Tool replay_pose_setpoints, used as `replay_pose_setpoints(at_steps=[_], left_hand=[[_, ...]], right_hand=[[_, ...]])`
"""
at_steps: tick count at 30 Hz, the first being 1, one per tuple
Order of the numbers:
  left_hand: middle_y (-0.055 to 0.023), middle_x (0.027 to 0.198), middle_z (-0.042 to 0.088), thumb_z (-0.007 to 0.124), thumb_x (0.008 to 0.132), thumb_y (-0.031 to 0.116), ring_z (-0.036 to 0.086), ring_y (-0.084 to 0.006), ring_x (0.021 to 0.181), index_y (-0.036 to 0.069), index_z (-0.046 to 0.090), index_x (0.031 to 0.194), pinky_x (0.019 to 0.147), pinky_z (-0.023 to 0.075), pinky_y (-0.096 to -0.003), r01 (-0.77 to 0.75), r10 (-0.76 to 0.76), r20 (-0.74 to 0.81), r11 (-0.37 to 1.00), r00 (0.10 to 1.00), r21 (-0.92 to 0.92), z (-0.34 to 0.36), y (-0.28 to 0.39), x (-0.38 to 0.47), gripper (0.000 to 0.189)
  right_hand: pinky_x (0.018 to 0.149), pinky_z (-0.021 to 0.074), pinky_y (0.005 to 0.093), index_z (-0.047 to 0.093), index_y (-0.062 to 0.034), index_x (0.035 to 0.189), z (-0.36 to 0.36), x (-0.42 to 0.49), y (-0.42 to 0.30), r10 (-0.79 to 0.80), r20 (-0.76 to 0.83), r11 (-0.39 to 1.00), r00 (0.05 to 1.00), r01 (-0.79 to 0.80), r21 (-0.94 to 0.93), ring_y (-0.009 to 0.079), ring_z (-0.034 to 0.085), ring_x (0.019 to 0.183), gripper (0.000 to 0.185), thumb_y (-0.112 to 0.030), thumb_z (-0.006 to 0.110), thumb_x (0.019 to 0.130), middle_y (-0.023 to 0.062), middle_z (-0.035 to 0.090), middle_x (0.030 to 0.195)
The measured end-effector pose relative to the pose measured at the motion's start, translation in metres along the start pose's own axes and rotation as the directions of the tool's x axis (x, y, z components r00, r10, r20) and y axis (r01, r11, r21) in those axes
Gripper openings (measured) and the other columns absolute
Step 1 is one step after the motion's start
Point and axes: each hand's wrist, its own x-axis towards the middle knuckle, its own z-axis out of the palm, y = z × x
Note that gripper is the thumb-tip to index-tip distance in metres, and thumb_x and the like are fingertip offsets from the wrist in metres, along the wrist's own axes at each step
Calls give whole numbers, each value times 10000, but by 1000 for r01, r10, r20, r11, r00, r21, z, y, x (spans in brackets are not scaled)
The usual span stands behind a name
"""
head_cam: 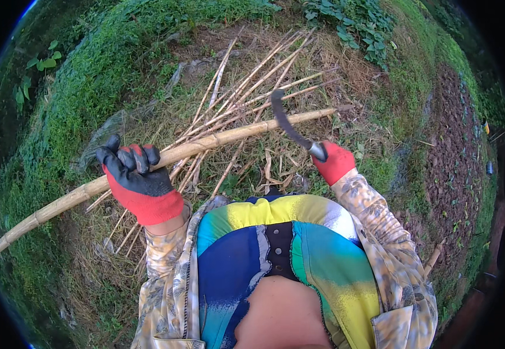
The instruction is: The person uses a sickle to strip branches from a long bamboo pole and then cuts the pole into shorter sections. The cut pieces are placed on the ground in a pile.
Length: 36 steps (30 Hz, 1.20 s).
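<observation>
A long, thick bamboo pole (217, 139) slants across the view from the lower left to the upper right. My left hand (141, 183), in a red and black work glove, is wrapped around it left of the middle. In my right hand (333, 162), gloved the same way, is a sickle (288, 124) with a dark curved blade. The blade points up and crosses in view near the pole's far end; whether it touches the pole I cannot tell. The sickle's handle is mostly hidden inside the fist.
Several thin bamboo sticks (252, 83) lie crossed in a loose pile on dry grass beyond the pole. Green undergrowth (87, 83) grows at the left, and a leafy vine (357, 30) at the top. A strip of tilled soil (448, 161) runs along the right.
</observation>
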Motion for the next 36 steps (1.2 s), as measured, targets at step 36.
replay_pose_setpoints(at_steps=[36], left_hand=[[-11, 734, 415, 525, 978, 114, 435, -156, 703, -15, 492, 1244, 784, 424, -351, -148, 171, 160, 978, 972, -146, 13, 19, -17, 298]], right_hand=[[752, 523, 455, 632, -100, 980, -29, 43, 54, 361, -136, 929, 923, -369, -34, 360, 659, 836, 276, -331, 689, 838, 150, 678, 869]])
